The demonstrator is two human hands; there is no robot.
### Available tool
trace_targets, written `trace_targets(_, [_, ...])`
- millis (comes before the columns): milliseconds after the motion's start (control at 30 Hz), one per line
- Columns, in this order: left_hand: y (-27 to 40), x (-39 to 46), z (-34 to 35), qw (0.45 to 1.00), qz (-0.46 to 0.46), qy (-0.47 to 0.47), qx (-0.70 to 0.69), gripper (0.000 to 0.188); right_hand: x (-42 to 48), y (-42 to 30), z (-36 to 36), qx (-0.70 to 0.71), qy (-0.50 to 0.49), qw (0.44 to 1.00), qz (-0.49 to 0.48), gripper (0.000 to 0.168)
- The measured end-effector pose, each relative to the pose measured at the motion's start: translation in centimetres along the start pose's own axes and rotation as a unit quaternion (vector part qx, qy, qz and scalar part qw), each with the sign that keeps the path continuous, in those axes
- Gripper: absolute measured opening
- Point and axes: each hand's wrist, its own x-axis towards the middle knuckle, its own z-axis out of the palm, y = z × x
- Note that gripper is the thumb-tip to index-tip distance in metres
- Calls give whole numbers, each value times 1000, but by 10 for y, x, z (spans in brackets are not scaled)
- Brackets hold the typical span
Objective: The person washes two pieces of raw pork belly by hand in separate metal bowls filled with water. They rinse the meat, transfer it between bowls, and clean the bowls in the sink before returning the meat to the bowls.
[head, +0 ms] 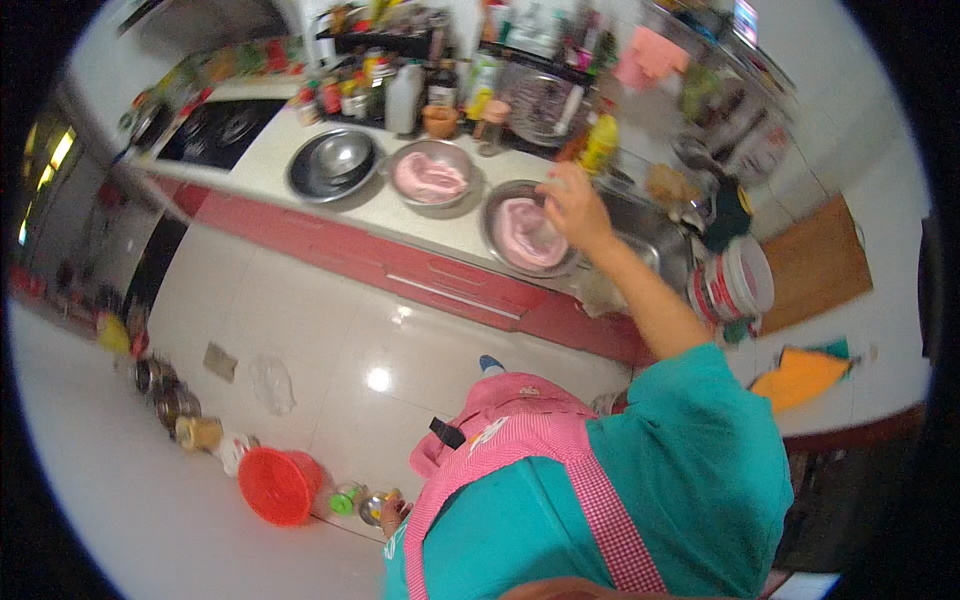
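Observation:
My right hand [576,206] hovers over the right rim of a steel bowl [491,244] on the counter beside the sink. Inside that bowl lies a soft pink mass [529,234], cloth or meat; I cannot tell which. The fingers are bent and blurred, so whether they hold anything is unclear. Left of it stands a second steel bowl [439,208] with similar pink stuff [429,178]. Further left, a small metal bowl [346,154] rests in a larger steel basin [307,187]. My left hand [394,516] hangs low at my side, mostly hidden by my body.
A steel sink [671,244] adjoins the right bowl. A yellow bottle [600,142] stands behind my right hand. Sauce bottles [405,97] line the wall, with a black cooktop [221,131] at left. White buckets [731,281] stand at right. A red bucket [277,487] sits on the floor.

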Motion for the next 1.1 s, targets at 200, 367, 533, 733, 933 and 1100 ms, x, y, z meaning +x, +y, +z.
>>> trace_targets(200, [60,47,44,995,13,-60,84,19,-31,164,-128,-193,126,970,72,25])
trace_targets(367, [83,-9,147,983,124,-18,136,23,-13,312,-224,-327,177,927,46,35])
trace_targets(533, [42,4,225,985,91,1,144,27,48,473,-307,-369,196,887,196,30])
trace_targets(733, [-24,-11,330,988,54,-21,140,29,132,561,-358,-49,296,927,226,33])
trace_targets(933, [-40,-36,410,980,91,-39,173,29,168,594,-372,-219,252,937,105,35])
trace_targets(1100, [-34,-37,430,978,106,-15,180,28,184,613,-377,-243,253,934,76,37])
